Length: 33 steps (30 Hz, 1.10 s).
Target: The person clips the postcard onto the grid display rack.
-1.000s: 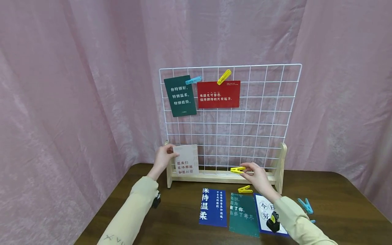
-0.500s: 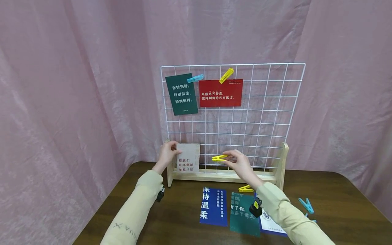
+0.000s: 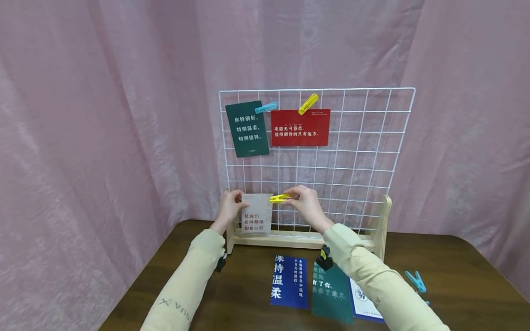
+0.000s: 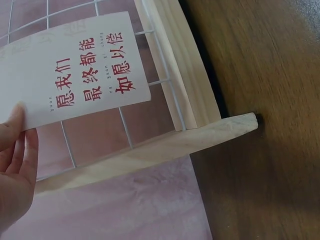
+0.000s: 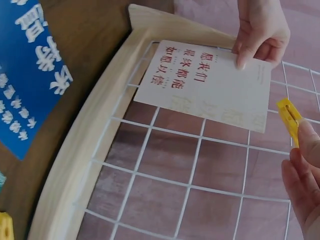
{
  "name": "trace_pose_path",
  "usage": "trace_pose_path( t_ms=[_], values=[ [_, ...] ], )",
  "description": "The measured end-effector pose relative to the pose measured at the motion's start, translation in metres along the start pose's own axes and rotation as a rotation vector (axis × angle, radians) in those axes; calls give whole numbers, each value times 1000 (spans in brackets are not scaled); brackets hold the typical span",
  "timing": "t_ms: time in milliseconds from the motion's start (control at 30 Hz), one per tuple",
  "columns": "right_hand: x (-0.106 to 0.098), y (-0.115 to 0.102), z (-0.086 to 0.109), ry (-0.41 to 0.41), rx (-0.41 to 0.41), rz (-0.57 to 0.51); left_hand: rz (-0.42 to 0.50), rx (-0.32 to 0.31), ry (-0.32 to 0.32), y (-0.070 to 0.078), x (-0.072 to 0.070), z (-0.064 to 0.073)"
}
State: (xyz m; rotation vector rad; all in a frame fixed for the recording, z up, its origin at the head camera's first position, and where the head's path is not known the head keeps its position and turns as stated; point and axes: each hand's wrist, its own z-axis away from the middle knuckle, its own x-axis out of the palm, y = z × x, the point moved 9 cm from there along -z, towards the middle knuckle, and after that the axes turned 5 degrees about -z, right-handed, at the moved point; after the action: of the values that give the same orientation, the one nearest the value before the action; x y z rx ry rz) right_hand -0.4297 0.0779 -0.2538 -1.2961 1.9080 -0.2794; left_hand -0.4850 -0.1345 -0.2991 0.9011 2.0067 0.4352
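A white card with red lettering (image 3: 257, 214) lies against the lower left of the white wire grid (image 3: 352, 158). My left hand (image 3: 228, 208) pinches its left edge between thumb and fingers, as the left wrist view also shows of the card (image 4: 85, 70). In my right hand (image 3: 305, 205) a yellow clothespin (image 3: 279, 198) is pinched, its tip right at the card's upper right edge in the head view. The right wrist view shows the clothespin (image 5: 288, 117) beside the card's top corner.
Higher on the grid hang a green card (image 3: 247, 129) under a blue clothespin (image 3: 266, 107) and a red card (image 3: 300, 128) under a yellow one. On the brown table (image 3: 232, 294) lie a blue card (image 3: 289, 282), a teal card (image 3: 331, 294), a white-and-blue card (image 3: 364, 303) and blue clothespins (image 3: 416, 281).
My right hand has moved left and up with the yellow clothespin, from over the table to the white card's edge. My left hand still holds the card at nearly the same place.
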Motion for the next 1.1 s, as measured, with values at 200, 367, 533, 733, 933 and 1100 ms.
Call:
trace_pose_path(
  t_ms=[200, 367, 533, 733, 933, 1100],
  values=[
    [7, 3, -13, -6, 65, 54, 13, -19, 4, -3, 0, -1],
    [13, 9, -18, -25, 121, 107, 27, -2, 6, -4, 2, 0],
    [15, 8, -23, -11, 98, 182, 6, 12, 15, -5, 6, 2],
    [20, 4, -28, -1, 56, 271, -6, -6, 41, -9, 8, 2],
    [26, 1, -30, 4, 4, 336, -16, -31, 51, -12, 10, 3],
    [31, 1, -33, -2, -17, 381, -26, -37, 65, -13, 9, 4]
  ],
)
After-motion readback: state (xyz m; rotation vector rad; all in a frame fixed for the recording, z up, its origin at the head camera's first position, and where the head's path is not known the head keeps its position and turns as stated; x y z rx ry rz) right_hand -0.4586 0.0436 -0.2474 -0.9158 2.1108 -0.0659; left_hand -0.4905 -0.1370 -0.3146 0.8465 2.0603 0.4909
